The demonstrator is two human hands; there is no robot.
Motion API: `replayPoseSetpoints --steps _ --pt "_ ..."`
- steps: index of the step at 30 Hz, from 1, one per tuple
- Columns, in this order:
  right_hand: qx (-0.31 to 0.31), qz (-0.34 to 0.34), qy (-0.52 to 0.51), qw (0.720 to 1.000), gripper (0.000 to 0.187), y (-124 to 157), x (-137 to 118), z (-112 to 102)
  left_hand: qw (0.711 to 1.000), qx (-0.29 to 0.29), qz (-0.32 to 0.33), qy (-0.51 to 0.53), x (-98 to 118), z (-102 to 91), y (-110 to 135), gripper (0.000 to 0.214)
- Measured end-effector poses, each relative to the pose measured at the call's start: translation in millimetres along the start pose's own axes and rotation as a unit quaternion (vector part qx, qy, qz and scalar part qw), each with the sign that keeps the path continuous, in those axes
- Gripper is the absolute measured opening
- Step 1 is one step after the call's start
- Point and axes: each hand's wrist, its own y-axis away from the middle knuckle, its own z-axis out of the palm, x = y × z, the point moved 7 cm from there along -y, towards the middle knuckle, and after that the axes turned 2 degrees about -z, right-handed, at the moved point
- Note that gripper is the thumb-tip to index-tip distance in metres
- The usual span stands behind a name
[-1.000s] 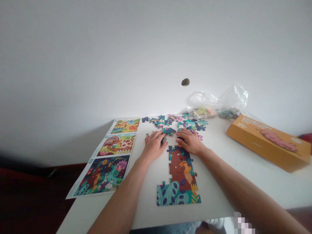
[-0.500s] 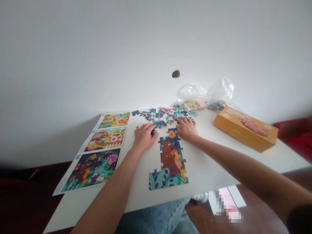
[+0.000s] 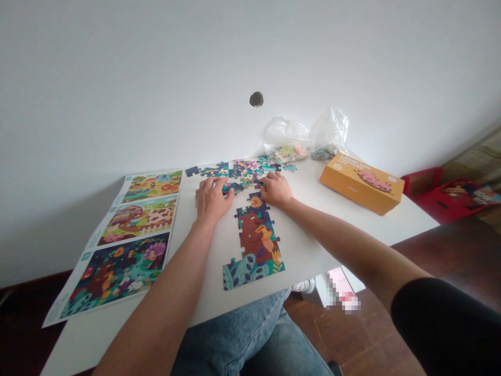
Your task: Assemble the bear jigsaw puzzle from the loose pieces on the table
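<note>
A partly joined jigsaw [image 3: 256, 243] lies on the white table [image 3: 313, 237], showing a brown bear above blue-green leaves, with an orange round shape on its top piece. My right hand [image 3: 277, 189] is beside that top piece, fingers bent around a dark puzzle piece [image 3: 258, 184] at their tips. To the left, my left hand [image 3: 213, 199] rests over the table with its fingers apart. Its thumb is next to dark blue puzzle pieces [image 3: 235, 188], and its palm hides what lies beneath. Loose puzzle pieces [image 3: 245, 168] are heaped beyond both hands.
A sheet of three printed pictures [image 3: 113, 266] lies at the left, overhanging the table edge. Clear plastic bags [image 3: 287, 133] of pieces stand against the wall. An orange box [image 3: 362, 183] lies at the right. Beyond the table is a red container [image 3: 442, 201].
The view has shifted right and down. My right hand has slid slightly left with the dark piece toward the joined strip. My left hand has moved a little farther away from me.
</note>
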Motion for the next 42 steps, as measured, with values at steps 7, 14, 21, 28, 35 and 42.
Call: replayPoseSetpoints --steps 7,14,21,28,35,42 --pt "0.023 -0.014 -0.08 0.996 0.037 -9.2 24.9 1.8 0.99 -0.091 0.103 0.026 -2.8 10.7 4.7 0.042" --pt "-0.017 0.028 -0.067 0.997 0.038 -13.1 25.1 9.2 0.994 -0.084 0.06 0.026 -5.4 10.3 5.4 0.03" --pt "0.007 0.065 -0.06 0.996 0.036 -11.0 27.1 4.7 0.998 -0.053 0.003 0.018 -17.4 7.9 3.4 0.025" --pt "0.0 0.044 -0.06 0.997 0.034 -9.4 17.8 1.3 0.998 -0.053 -0.022 0.01 -22.6 10.1 2.6 0.036" --pt "-0.056 -0.126 -0.096 0.986 0.043 0.1 -29.0 -0.5 0.999 -0.045 -0.011 0.017 -18.8 7.3 3.6 0.045" --pt "-0.091 -0.188 -0.099 0.973 0.043 12.8 -56.2 1.9 0.998 -0.051 0.012 0.034 -11.5 4.4 3.2 0.043"
